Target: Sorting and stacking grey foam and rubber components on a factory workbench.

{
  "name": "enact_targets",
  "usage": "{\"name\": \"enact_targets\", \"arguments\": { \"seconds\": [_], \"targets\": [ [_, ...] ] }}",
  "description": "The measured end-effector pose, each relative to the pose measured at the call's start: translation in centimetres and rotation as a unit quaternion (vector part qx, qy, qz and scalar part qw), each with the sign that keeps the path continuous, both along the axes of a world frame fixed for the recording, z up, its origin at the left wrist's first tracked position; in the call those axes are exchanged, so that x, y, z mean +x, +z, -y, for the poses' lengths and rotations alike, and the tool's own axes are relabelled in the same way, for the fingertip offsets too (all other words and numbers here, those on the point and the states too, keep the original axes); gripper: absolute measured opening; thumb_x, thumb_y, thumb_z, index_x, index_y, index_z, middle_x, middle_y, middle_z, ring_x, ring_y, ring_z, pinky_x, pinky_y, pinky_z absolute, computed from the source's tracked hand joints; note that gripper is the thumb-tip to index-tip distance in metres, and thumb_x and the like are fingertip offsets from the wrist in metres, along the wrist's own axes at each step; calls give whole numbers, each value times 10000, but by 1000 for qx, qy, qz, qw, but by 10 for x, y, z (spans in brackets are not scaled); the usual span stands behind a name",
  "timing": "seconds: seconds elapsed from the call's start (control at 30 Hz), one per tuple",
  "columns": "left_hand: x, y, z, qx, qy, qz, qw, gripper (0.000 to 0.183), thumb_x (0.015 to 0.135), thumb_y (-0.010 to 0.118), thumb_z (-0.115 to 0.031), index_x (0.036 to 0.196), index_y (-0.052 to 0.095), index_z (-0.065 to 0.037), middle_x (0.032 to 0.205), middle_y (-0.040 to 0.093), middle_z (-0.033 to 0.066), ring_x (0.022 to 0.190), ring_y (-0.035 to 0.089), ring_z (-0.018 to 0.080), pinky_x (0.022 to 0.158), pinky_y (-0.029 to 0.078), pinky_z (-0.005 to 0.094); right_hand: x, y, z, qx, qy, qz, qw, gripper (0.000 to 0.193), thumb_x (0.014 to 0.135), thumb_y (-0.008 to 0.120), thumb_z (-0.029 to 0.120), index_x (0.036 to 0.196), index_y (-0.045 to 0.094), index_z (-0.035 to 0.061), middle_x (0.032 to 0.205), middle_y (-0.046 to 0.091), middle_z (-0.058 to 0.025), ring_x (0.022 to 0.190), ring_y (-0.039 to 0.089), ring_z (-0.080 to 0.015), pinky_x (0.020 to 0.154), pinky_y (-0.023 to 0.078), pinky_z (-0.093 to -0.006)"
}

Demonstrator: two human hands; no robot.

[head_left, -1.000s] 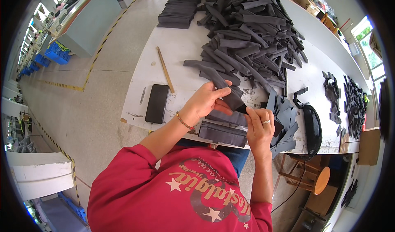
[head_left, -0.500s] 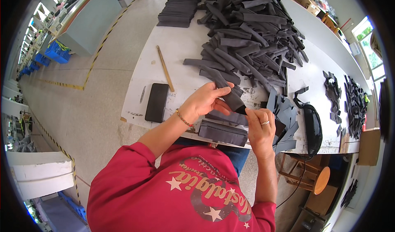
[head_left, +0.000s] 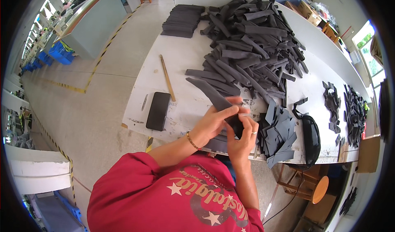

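A dark grey fabric tube [head_left: 207,91] lies across my hands, its free end slanting toward the far left. My left hand [head_left: 214,123] is closed around its middle, thumb on top. Close against it, my right hand [head_left: 243,136] pinches the near end, where a blacker part [head_left: 236,126] shows between the fingers. Whether that part is a separate insert or the tube's opening, I cannot tell. Below the hands, a stack of dark flat strips [head_left: 218,145] is partly hidden. Beyond them is a big heap of similar grey tubes [head_left: 251,47].
Left on the white table [head_left: 142,77] are a black phone [head_left: 158,111] and a thin wooden stick [head_left: 167,77]. A neat stack of strips [head_left: 183,22] sits at the back. To the right are loose grey flat pieces [head_left: 279,133], a black mesh pouch [head_left: 311,137] and a wooden stool [head_left: 319,189].
My right hand has moved left and nearer to me, up against the left hand, and now covers more of the tube's near end. The whole view has shifted slightly.
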State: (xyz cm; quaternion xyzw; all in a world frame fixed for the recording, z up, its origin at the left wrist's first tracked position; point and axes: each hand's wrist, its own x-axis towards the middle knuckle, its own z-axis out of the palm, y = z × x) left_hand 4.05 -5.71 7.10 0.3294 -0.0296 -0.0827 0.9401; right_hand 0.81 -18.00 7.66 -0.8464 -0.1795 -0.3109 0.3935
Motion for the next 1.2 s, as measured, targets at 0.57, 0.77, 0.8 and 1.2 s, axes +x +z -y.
{"name": "enact_targets", "arguments": {
  "seconds": [0.57,0.77,0.8,1.2],
  "targets": [
    [-2,-10,10,-5,-13,23,1000,256,1006,530,-222,1094,601,7,1128,662,192,1096,633,258,976,484,374,7,3,13,-56,114,-52,991,356,743,767,16,1025,551,21,999,594,-182,865,609,-374,724,502,-422],
    [3,-10,5,-76,-3,-16,997,260,992,559,-245,1081,613,-6,1142,659,196,1102,632,258,983,479,385,2,0,30,-89,123,-95,984,268,775,725,-7,984,560,22,995,587,-157,814,612,-347,654,504,-426],
    [1,-10,11,-65,4,-19,998,248,989,567,-243,1078,618,-16,1143,663,183,1108,630,257,987,473,378,7,3,29,-88,123,-63,987,230,783,710,-20,962,570,20,981,593,-151,778,618,-333,638,506,-419],
    [-1,22,-2,-36,84,43,995,226,1009,534,-207,1113,593,-15,901,679,128,1015,665,275,964,481,411,13,21,40,-95,154,-20,983,219,736,721,-64,899,590,2,931,601,-148,726,595,-306,593,475,-384]
  ]
}}
